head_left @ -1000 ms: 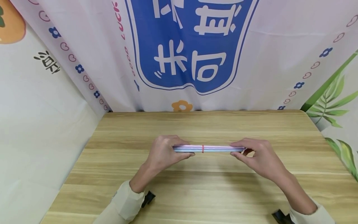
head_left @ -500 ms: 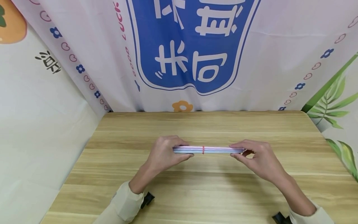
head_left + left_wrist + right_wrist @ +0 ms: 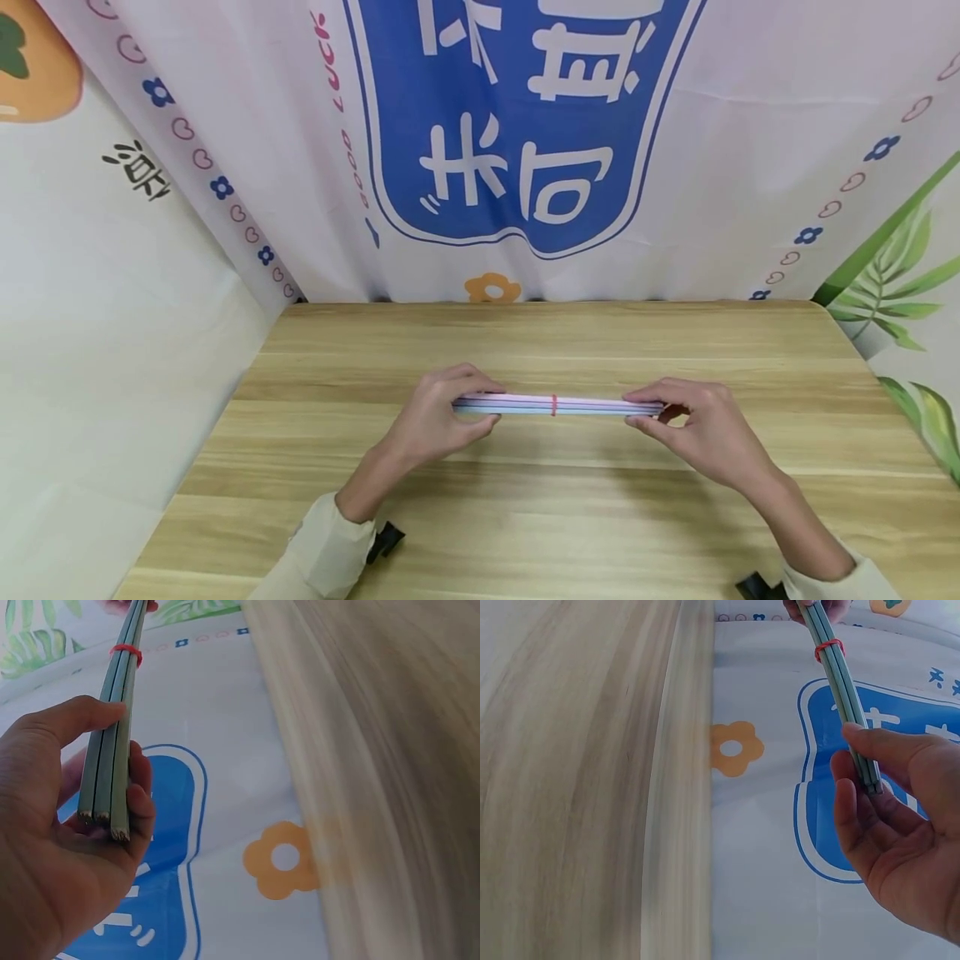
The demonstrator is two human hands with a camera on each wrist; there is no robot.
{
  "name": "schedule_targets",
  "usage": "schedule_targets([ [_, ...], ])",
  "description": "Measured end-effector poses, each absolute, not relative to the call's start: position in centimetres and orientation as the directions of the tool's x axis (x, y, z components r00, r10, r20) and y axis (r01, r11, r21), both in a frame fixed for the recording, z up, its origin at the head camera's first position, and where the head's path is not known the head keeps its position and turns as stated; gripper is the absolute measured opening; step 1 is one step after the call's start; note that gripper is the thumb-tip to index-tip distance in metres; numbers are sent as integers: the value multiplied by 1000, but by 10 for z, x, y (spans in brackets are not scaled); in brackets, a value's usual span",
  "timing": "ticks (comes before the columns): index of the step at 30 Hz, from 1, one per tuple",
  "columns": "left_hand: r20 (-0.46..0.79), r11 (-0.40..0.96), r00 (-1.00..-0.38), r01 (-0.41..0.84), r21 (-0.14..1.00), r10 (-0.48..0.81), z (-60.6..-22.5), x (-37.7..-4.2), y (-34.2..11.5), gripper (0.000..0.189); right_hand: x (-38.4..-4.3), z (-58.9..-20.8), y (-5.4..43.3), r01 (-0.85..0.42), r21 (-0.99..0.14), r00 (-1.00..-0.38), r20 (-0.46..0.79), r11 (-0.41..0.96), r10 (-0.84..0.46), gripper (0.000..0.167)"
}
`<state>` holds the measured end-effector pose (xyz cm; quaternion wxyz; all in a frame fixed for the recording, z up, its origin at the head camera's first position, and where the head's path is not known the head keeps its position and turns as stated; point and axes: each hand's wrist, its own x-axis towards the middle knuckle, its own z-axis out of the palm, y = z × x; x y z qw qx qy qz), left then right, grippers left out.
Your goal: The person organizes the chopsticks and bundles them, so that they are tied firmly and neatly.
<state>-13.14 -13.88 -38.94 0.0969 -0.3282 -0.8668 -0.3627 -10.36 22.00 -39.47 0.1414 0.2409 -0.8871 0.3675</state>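
A bundle of slim, straight pastel sticks (image 3: pixel 525 405) lies crosswise between both hands, held above the table. Pink, lilac and pale blue show from the head; the wrist views make them greenish. A red band (image 3: pixel 554 405) circles the bundle near its middle. My left hand (image 3: pixel 435 415) grips the left part between thumb and curled fingers; in the left wrist view the blunt stick ends (image 3: pixel 101 819) lie inside that hand. Near the other end, my right hand (image 3: pixel 701 425) pinches the bundle between thumb and fingers. Whether these are pencils cannot be told.
The wood-grain table (image 3: pixel 540 517) lies beneath both hands. Behind its far edge hangs a white cloth with a blue printed panel (image 3: pixel 510 200). A pale sheet (image 3: pixel 112 358) borders the left side, and a leaf-printed one (image 3: pixel 892 292) the right.
My left hand has shifted slightly left, farther from the red band. The bundle and right hand sit slightly farther right and lower in the head view, which has also moved a little.
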Motion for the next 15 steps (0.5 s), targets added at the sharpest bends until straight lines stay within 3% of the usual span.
schedule_targets([
  [7, 408, 496, -763, 640, 587, 501, -397, -136, -142, 29, -106, -398, 224, -515, -602, -855, 410, 611, -317, 31],
  [15, 408, 522, -742, 667, 533, 532, -408, -141, -143, 28, -112, -405, 223, -500, -609, -866, 372, 615, -335, 24],
])
